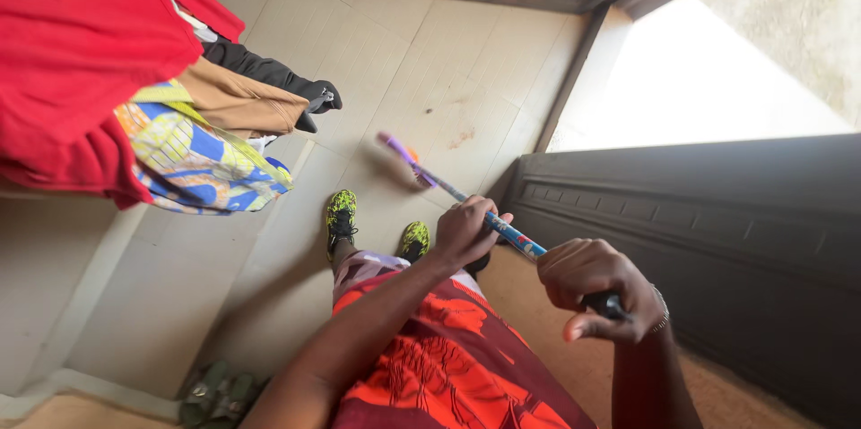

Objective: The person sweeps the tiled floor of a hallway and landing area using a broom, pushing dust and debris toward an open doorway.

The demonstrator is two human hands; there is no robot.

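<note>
Blue patterned broom handle (502, 230) w/ both hands (529, 254)

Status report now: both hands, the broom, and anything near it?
Left hand gripping mid-handle, right hand on top end. Broom head down on tiled floor. Dark door close on the right.

Single head view looks steeply down, close, perhaps tilted, at tiled floor (430, 61).

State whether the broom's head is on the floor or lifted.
On the floor, it seems: the broom slants down from both hands, its blurred purple head meeting the tiles near the doorway.
</note>
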